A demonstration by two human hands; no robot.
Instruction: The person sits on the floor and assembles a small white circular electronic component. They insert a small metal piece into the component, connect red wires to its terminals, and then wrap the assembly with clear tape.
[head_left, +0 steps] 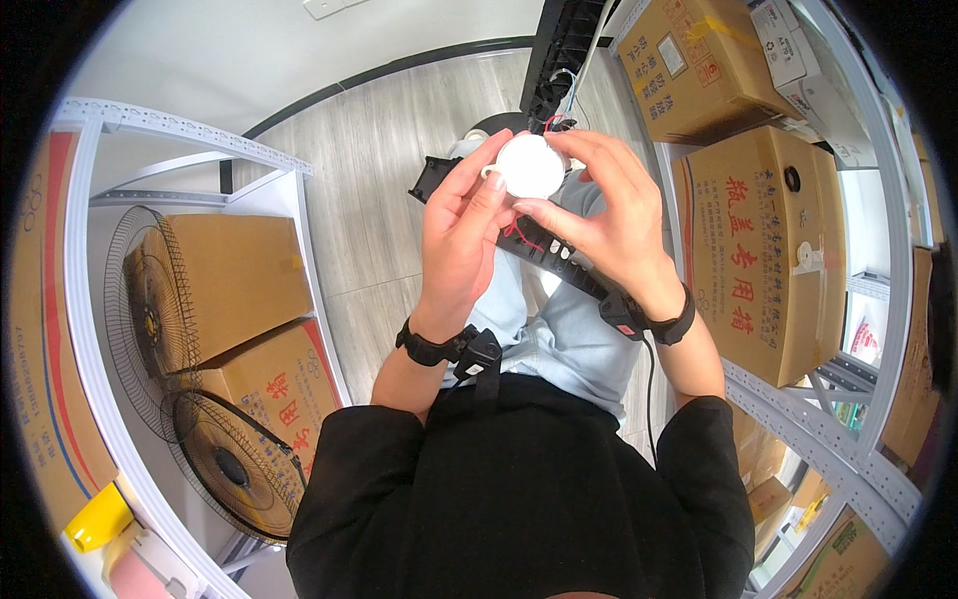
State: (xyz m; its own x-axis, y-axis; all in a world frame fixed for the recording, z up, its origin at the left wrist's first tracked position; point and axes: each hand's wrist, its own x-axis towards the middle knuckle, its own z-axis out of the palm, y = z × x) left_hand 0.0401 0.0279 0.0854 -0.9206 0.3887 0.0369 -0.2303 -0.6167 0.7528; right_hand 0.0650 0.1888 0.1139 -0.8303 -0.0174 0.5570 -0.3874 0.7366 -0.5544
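Observation:
A white round disc (531, 167) with a small tab at its left edge is held up over my lap between both hands. My left hand (457, 235) grips its left side with thumb and fingers. My right hand (621, 215) pinches the right side, its thumb at the lower edge. Beneath the hands, a long black housing (574, 272) with red wires (521, 234) lies across my legs. Just beyond stands a tall black column (547, 70) with loose wires at its lower part. A black plastic piece (435, 178) is left of the hands.
Metal shelving (190, 138) on the left holds cardboard boxes (239, 265) and black wire fan guards (150, 299). On the right, more shelving (828, 439) carries large cartons (763, 250). A yellow object (98, 519) sits at lower left. Grey wood-look floor (374, 250) lies between.

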